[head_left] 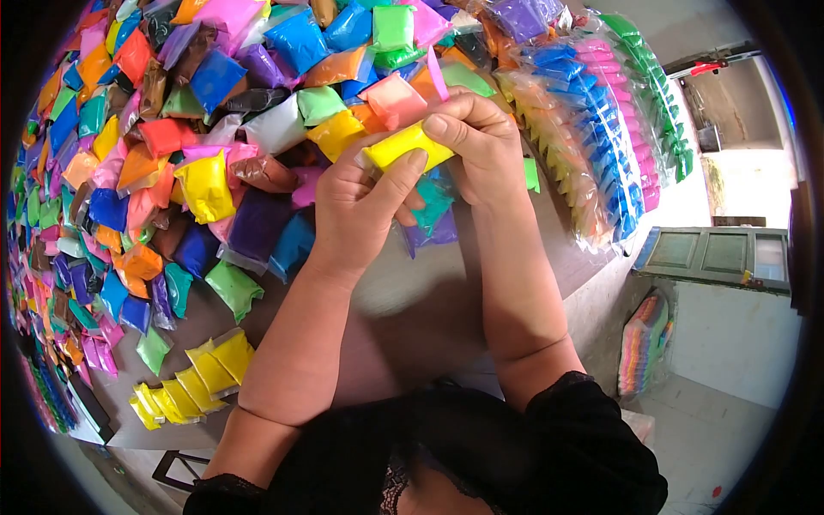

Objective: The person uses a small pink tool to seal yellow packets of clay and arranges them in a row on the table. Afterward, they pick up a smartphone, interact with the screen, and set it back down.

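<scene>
A small bright yellow packet (403, 148) is held level between both hands, above the front edge of the heap. My left hand (360, 193) grips its left end, with the thumb lying across the packet's lower side. At its right end my right hand (476, 137) pinches it, thumb on top and fingers curled behind. Under the hands lie a teal packet (432, 199) and a purple packet (433, 232). On the table to the left of my left forearm, a row of yellow packets (193, 384) lies overlapping.
A large heap of colourful packets (215, 81) covers the left and back of the table (395, 343). Long clear bags of blue (592, 129), pink, green and orange packets lie at the right. A bag of coloured packets (644, 343) stands beyond the table's right edge.
</scene>
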A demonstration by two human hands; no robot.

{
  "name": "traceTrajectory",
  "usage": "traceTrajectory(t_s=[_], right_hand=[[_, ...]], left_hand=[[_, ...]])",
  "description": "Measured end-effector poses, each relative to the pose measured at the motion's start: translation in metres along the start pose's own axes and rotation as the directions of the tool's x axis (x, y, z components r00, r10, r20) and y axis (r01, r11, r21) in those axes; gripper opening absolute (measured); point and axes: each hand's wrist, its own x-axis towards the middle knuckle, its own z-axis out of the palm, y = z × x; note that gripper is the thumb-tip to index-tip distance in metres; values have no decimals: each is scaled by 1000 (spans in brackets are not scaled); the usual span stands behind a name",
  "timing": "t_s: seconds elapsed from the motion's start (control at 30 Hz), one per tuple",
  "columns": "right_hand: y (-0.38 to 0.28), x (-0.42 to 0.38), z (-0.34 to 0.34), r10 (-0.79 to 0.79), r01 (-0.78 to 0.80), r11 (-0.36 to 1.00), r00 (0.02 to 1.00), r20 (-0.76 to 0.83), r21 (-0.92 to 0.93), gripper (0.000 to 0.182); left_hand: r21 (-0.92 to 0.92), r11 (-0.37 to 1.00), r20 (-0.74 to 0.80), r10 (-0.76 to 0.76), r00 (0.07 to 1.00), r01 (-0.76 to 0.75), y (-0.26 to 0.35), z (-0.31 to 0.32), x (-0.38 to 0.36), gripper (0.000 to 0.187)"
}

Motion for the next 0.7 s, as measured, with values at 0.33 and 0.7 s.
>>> traceTrajectory(t_s=[0.33,0.7], right_hand=[[-5,1,5,55,-55,998,998,-18,-12,7],[3,3,3,55,-65,989,996,74,135,30]], left_hand=[[8,1000,-8,5,1000,-5,0,0,2,28],[-284,958,-25,23,999,-30,5,0,3,27]])
